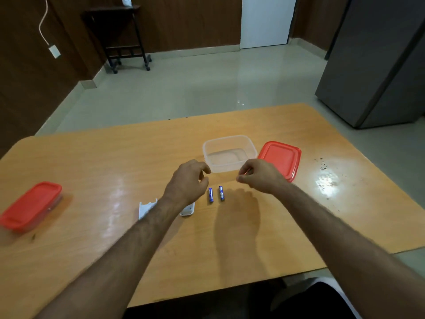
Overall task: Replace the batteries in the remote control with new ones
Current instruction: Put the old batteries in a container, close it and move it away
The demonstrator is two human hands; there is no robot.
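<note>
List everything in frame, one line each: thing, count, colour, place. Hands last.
table: 1, light wood, fills the foreground
batteries: 2, blue, side by side on the table between the hands
remote control: 1, white, mostly hidden under the left wrist
battery cover: 1, white, on the table left of the remote
open container: 1, clear, empty, beyond the hands
loose lid: 1, red, right of the open container
closed container: 1, red lid, far left table edge
refrigerator: 1, grey, back right
trolley: 1, dark, against the back wall
left hand: 1, above the table, fingers curled, empty
right hand: 1, above the table, fingertips pinched
</note>
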